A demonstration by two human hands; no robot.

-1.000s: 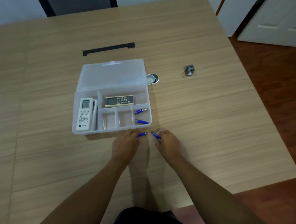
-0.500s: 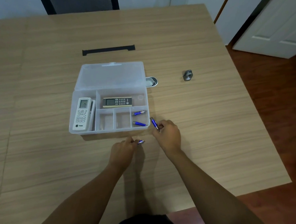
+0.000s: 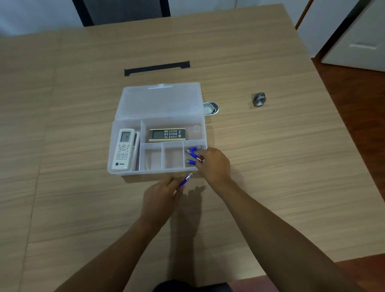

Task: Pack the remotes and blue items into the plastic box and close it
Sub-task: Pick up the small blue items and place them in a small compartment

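Head view, looking down on a wooden table (image 3: 278, 186), and we go left to right. Clear plastic box (image 3: 119, 172) sits open mid-table, lid (image 3: 160, 100) folded flat on the far side. Leftmost compartment: a white remote (image 3: 123, 149) lying lengthwise, with a second remote tucked just beside it on its right edge, mostly hidden. Upper compartment next over: a dark remote (image 3: 167, 134) lying sideways. Below it, two small compartments, the left one showing a thin metallic sliver I cannot identify.

Near the front wall of the box, the left hand (image 3: 160, 195) hovers over the table, fingers pinched on a blue pen-like item (image 3: 185, 180), its silver tip pointing up toward the box, outside it. Bottom-right compartment now: two blue items in there, one (image 3: 194, 148) at the far end, one (image 3: 190, 161) at the near end. The right hand (image 3: 215, 164) reaches over that compartment's corner, fingertips closed on a third blue item (image 3: 193, 155), angled down into the compartment between the other two.

Further right, a small round metal fitting (image 3: 212, 108) pokes out from behind the lid, and well apart sits a small grey metal piece (image 3: 259, 99). Far side, a black strip (image 3: 157, 68) lies flat on the table.
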